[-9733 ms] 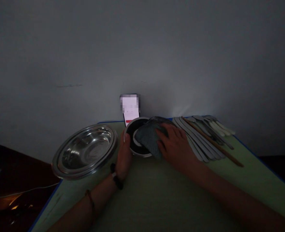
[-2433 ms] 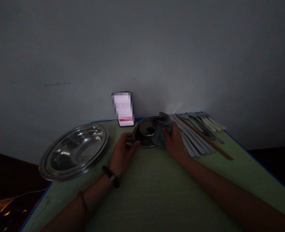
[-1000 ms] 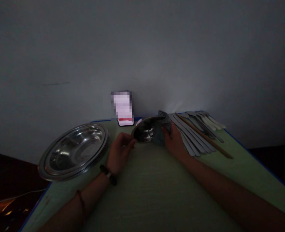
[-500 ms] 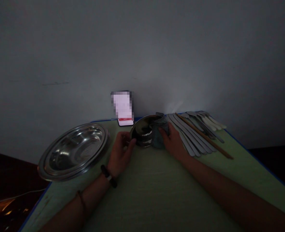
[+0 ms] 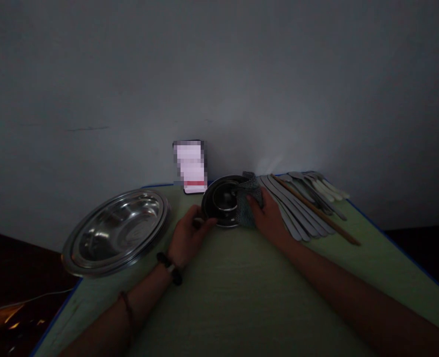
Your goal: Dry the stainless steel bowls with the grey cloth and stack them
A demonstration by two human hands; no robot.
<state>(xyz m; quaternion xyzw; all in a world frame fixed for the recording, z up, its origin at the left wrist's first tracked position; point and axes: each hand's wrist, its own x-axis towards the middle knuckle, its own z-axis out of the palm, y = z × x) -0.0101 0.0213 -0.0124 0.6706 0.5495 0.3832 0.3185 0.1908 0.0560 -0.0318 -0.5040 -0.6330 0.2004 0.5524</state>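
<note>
In the head view, the left hand (image 5: 190, 235) pinched the near-left rim of a steel bowl (image 5: 224, 201), while the right hand (image 5: 268, 214) grasped a grey-green cloth (image 5: 246, 208) against its right side. The bowl was near the blue-trimmed far table edge, beside a phone (image 5: 191, 168). Nested steel basins (image 5: 103, 245) hid part of the left edge; cutlery (image 5: 297, 213) lay just right of the right hand. Green tabletop (image 5: 241, 297) stretched broadly between the forearms.

Speckled grey cloth (image 5: 247, 210) — silvery bowl (image 5: 221, 210) — green tabletop (image 5: 241, 292)
</note>
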